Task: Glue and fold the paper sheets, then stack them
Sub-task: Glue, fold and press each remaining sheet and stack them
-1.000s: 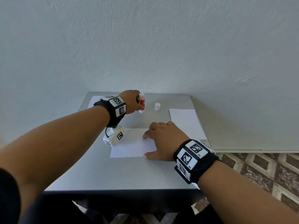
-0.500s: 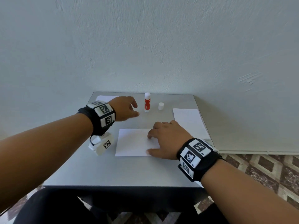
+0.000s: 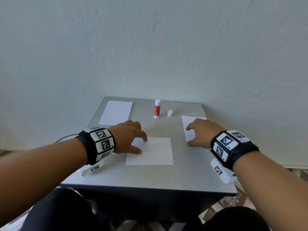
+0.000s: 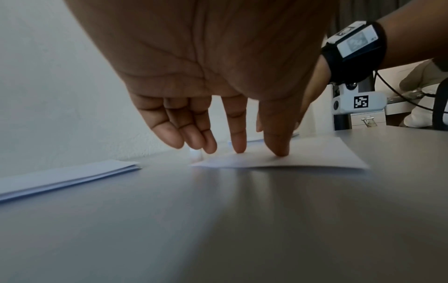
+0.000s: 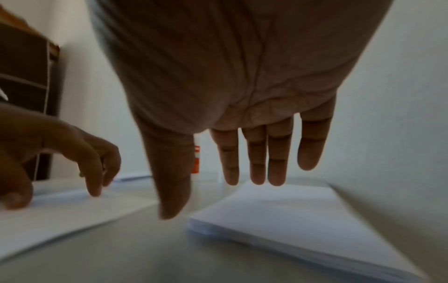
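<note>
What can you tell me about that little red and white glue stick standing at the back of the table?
The glue stick is a small tube with a white top and a red label carrying white print too small to read. It stands upright on the grey table, near the far edge by the wall. Its cap looks to be off: a small white cap stands just to its right, apart from it. Neither hand touches it.

The grey table (image 3: 150, 177) bears a paper sheet (image 3: 155, 152), two paper stacks (image 3: 116, 112), a glue stick (image 3: 157, 108) and its cap (image 3: 170, 113).
</note>
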